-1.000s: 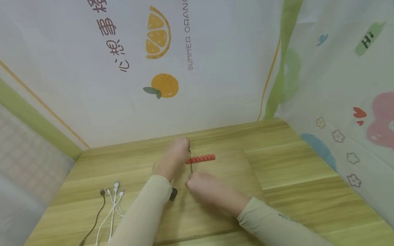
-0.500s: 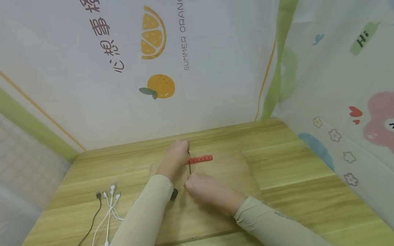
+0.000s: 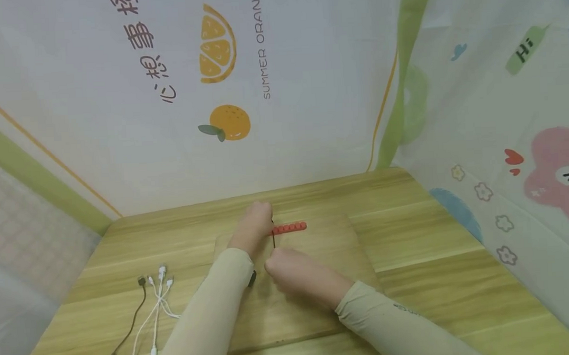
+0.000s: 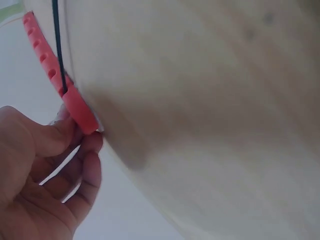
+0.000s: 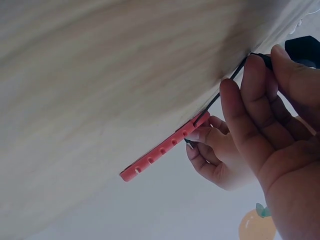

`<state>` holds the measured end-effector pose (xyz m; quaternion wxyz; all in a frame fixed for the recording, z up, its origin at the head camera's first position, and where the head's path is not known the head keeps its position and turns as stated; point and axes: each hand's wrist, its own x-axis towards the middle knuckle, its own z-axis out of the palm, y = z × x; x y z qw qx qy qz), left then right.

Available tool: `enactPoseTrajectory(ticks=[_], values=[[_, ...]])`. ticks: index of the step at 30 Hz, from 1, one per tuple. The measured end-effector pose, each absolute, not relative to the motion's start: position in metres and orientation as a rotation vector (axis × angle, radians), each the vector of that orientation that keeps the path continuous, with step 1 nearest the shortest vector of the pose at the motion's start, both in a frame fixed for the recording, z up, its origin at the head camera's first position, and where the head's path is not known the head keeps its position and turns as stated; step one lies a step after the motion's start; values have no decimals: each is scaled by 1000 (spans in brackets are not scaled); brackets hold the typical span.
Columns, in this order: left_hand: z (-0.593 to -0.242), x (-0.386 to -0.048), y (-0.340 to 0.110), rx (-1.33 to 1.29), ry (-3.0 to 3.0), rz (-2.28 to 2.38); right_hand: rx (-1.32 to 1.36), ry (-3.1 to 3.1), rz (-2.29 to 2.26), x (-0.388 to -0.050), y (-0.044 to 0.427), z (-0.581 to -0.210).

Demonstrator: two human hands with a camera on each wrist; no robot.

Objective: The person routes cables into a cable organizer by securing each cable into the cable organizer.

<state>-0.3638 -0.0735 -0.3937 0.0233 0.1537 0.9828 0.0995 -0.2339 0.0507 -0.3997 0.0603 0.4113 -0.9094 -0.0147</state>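
A red cable holder [image 3: 289, 228] with a row of slots lies near the far edge of a wooden board [image 3: 319, 313]. A black cable [image 4: 58, 45] runs through a slot toward its left end. Beyond the holder, my left hand [image 3: 258, 221] pinches the cable's far part; a dark tip [image 5: 189, 143] shows between its fingers in the right wrist view. In the left wrist view the left fingers [image 4: 90, 172] are close to the holder's end. On the near side, my right hand [image 3: 293, 272] pinches the cable between thumb and fingers, with the line looking straight between both hands.
White cables [image 3: 156, 305] and another black cable [image 3: 131, 327] lie on the wooden table [image 3: 437, 298] to the left. A black object [image 3: 253, 278], partly hidden by the left sleeve, is on the board. A printed curtain [image 3: 310, 118] hangs behind the table.
The view has shifted slightly. Both hands keep hold of the black cable across the holder, almost in place; the left sleeve covers more of the black object.
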Motion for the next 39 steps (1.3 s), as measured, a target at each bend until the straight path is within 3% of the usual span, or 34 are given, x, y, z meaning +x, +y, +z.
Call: enactPoseTrajectory(ticks=[20, 39], values=[[-388, -358, -75, 534, 2998, 117, 1157, -2794, -75, -219, 47, -396], [-352, -332, -132, 578, 2998, 22, 1126, -2876, -163, -207, 23, -376]])
